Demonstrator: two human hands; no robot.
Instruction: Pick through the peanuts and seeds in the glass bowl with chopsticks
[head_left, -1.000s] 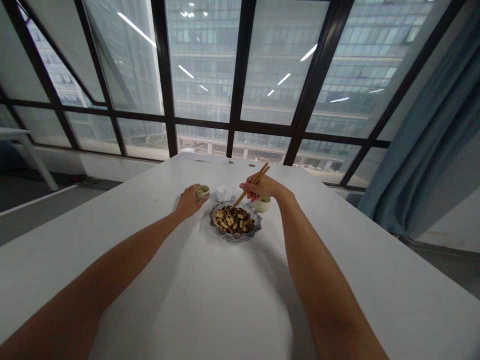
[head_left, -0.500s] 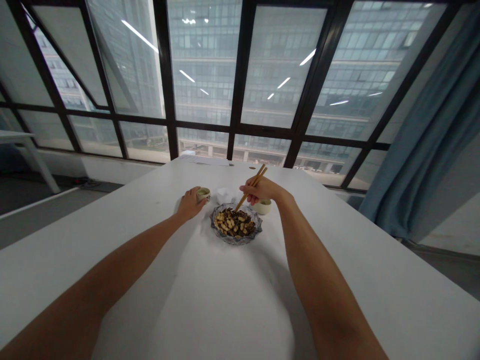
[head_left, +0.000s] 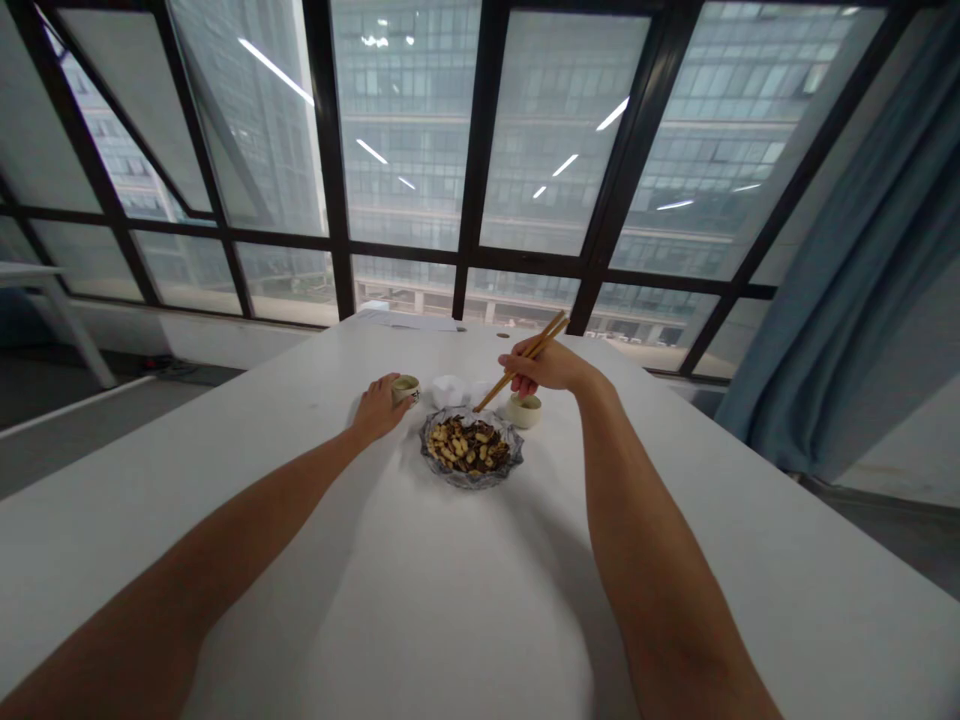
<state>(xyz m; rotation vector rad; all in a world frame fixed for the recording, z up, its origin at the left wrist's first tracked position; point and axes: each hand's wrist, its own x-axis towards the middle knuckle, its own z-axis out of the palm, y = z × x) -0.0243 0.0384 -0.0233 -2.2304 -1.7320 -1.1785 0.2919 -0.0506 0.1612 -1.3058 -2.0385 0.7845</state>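
Note:
A pair of wooden chopsticks (head_left: 534, 350) is held in my right hand (head_left: 536, 364), its tips over the far rim of a clear, scalloped glass bowl (head_left: 474, 481). Mixed pale and dark brown dried pieces (head_left: 469, 445) fill the bowl. Whether the tips pinch anything is too small to tell. My left hand (head_left: 379, 408) wraps round a small pale cup (head_left: 406, 388) with a greenish inside, left of the bowl. Below my right hand, at the bowl's right, stands another cream cup (head_left: 524, 410). A white cup (head_left: 448, 391) sits behind the bowl.
The white table (head_left: 420, 600) reaches to the large windows. Papers (head_left: 409, 320) lie at its far edge. A blue curtain (head_left: 840, 270) hangs on the right, and another white table (head_left: 37, 272) stands at the far left.
My right hand has moved right and slightly up, lifting the chopstick tips from the dried pieces to the bowl's far rim. My left hand has stayed on its cup.

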